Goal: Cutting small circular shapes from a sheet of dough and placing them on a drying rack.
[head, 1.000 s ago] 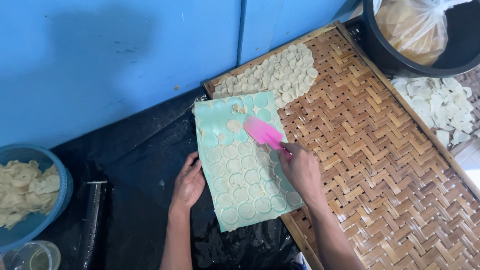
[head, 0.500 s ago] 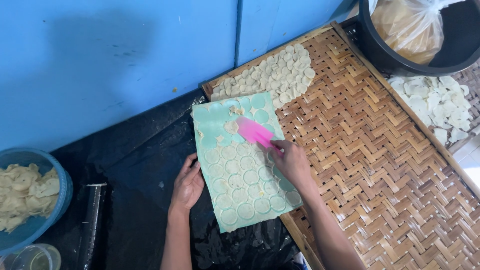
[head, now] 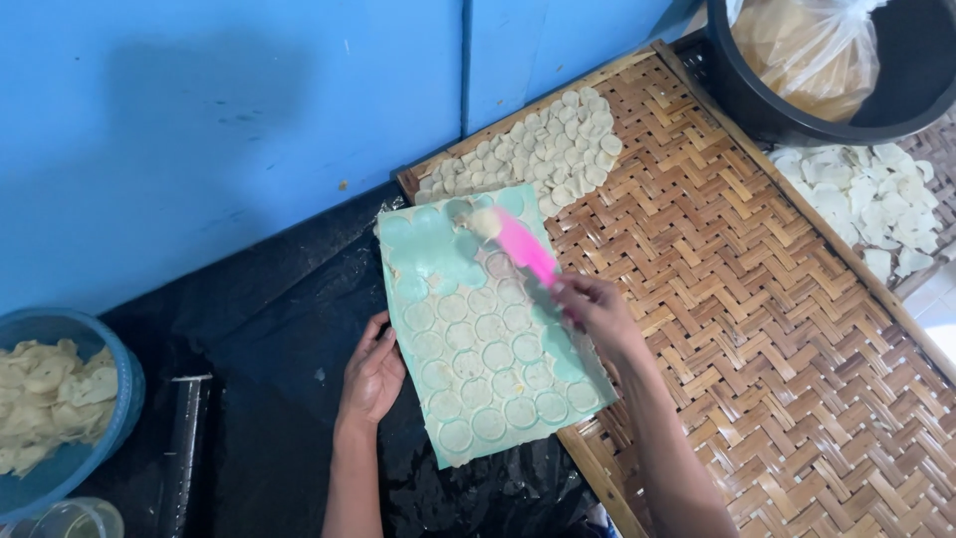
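My right hand [head: 596, 311] grips a pink scraper [head: 525, 249], its tip at twelve o'clock on the green board [head: 478, 334] of dough discs [head: 493, 356]; my left hand [head: 372, 371] lies open, steadying its nine o'clock edge.

Floor under my work: black plastic sheet [head: 269, 339] at left, woven bamboo tray [head: 757, 329] at right. Green board [head: 478, 339] lies across both. Pale round dough discs [head: 538, 149] clustered on tray's far-left corner. Blue basin [head: 70, 418] at near left, black tub [head: 797, 100] at far right.
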